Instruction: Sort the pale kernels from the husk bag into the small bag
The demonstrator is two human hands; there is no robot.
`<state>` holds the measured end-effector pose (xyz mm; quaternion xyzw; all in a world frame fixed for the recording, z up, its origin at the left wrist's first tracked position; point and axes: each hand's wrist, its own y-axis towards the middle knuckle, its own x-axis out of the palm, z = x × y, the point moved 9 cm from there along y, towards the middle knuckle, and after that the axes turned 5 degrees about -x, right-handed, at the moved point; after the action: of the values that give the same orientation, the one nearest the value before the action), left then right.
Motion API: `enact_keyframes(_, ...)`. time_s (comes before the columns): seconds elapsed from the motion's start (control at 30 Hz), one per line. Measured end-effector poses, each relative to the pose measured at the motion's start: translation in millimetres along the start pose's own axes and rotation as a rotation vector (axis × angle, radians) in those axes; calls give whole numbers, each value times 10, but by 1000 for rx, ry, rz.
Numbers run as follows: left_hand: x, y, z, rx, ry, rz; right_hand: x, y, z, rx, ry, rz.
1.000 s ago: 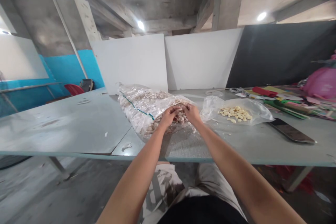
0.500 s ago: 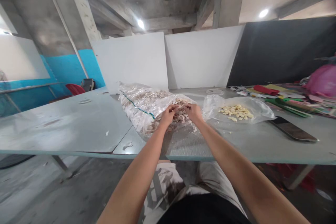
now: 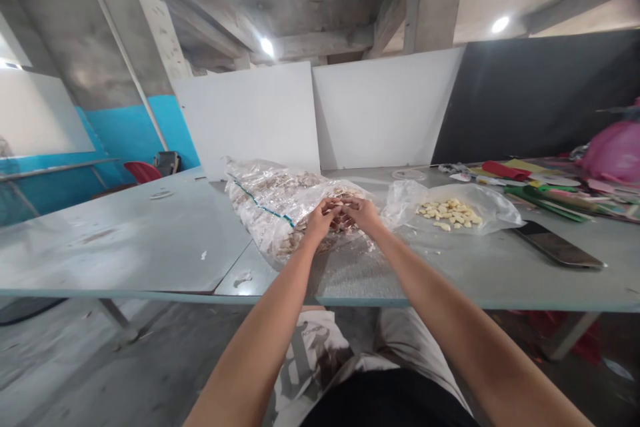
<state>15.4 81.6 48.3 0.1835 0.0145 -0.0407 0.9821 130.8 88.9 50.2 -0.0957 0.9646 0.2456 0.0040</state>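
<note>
My left hand (image 3: 321, 219) and my right hand (image 3: 362, 213) meet at the fingertips, both closed in a pinch. Whatever is between the fingers is too small to make out. Under them lies a heap of brownish-white papery pieces (image 3: 345, 223), at the mouth of a large clear plastic bag (image 3: 260, 207) with a teal strip across it. More such pieces fill the bag. To the right, pale yellow pieces (image 3: 450, 212) like peeled garlic cloves rest on a second clear plastic bag (image 3: 493, 207); neither hand touches them.
A phone (image 3: 557, 245) lies on the grey table (image 3: 165, 240) at the right. Beyond it are coloured sheets and scraps (image 3: 550, 200) and a pink bag (image 3: 615, 152). White panels (image 3: 250, 117) and a dark panel (image 3: 535, 100) stand along the table's back.
Both hands stay over the heap. My right hand has turned slightly and its fingers have come closer to my left fingertips. The bags have not moved.
</note>
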Motion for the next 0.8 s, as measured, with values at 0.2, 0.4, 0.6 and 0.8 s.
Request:
enact_keyframes(0.2, -48, 5, 24, 22, 28, 40, 18, -1, -32, -44, -103, -19)
enact_keyframes(0.4, -59, 18, -14, -6, 31, 49, -57, -1, -73, -75, -255, 24)
enact_keyframes(0.6, -45, 49, -102, -49, -85, 18, -50, 11, -69, -87, -206, 26)
enact_keyframes(0.8, -19, 40, -102, -78, -143, 13, -8, -36, -204, -195, -207, 6)
